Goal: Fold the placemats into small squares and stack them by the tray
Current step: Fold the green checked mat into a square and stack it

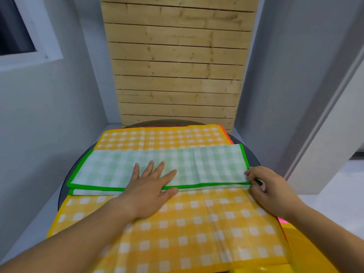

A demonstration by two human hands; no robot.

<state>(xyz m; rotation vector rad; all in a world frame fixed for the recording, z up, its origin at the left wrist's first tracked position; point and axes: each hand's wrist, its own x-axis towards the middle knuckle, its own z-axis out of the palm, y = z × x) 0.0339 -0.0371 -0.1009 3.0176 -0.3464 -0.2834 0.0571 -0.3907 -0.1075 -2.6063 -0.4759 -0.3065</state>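
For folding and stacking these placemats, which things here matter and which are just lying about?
Job: green checked placemat; yellow checked placemat under it; left hand, flat on the green one; right hand, pinching its right end; yellow glossy thing at lower right, possibly the tray.
Just there: round dark table; wooden slatted panel; window.

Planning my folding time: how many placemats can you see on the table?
2 plainly: the green checked placemat, folded into a strip across the middle, and the yellow checked placemat spread beneath it. An orange edge and a pink edge at the right suggest more underneath.
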